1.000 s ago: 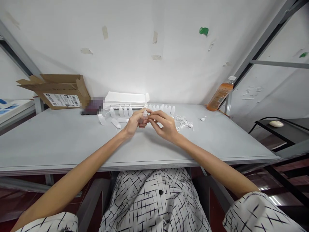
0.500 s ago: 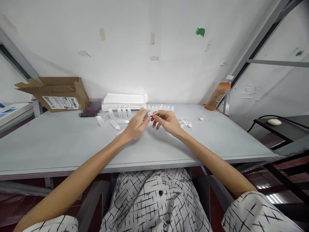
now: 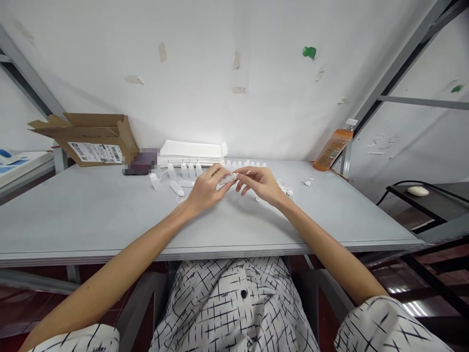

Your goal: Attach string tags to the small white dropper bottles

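My left hand (image 3: 209,188) is closed round a small translucent squeeze bottle (image 3: 227,179), which lies tilted with its neck to the right. The fingertips of my right hand (image 3: 261,185) pinch a small white cap (image 3: 235,176) at the bottle's neck; a thin white strip shows by these fingers, and the fingers partly hide how the cap sits. Similar small bottles (image 3: 184,170) stand in a row behind my left hand, and others (image 3: 176,188) lie on the table. Loose white caps (image 3: 287,189) with thin straps are heaped just right of my right hand.
White flat sheets (image 3: 192,150) are stacked against the wall. An open cardboard box (image 3: 98,142) and a blurred dark item (image 3: 141,162) stand at the left. An orange drink bottle (image 3: 333,149) leans at the right. More small pieces (image 3: 307,183) lie on the grey table (image 3: 234,230).
The squeeze bottle has turned so that more of its side shows between my hands. My right fingers have shifted along its neck. The whole view has moved slightly.
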Motion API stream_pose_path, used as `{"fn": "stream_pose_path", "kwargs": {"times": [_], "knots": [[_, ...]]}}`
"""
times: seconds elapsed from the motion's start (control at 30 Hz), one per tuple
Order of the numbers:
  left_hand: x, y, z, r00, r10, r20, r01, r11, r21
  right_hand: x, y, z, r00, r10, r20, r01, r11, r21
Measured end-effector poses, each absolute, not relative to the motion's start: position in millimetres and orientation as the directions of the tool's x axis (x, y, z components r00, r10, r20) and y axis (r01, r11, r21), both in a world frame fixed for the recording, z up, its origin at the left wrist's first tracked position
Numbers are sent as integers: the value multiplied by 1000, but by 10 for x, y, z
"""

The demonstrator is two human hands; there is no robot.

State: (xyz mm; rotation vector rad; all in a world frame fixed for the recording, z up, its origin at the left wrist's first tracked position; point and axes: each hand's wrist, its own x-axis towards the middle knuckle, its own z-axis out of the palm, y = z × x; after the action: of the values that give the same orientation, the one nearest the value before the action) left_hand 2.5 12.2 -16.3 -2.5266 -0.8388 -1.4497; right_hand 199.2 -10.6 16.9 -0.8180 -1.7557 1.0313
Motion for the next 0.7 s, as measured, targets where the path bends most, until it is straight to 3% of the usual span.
{"fn": "stream_pose_path", "kwargs": {"times": [0.27,0.47,0.7], "knots": [[5,97,-171,434,530,729,571,-787,232,1968,-91,132,-326,862,389,131,449,-884],[23,60,-142,471,642,605,500,-759,416,1957,-74,106,-252,871,421,111,458,-882],[11,31,-60,538,667,515,508,-744,434,1977,-63,92,-309,857,412,82,456,-886]]}}
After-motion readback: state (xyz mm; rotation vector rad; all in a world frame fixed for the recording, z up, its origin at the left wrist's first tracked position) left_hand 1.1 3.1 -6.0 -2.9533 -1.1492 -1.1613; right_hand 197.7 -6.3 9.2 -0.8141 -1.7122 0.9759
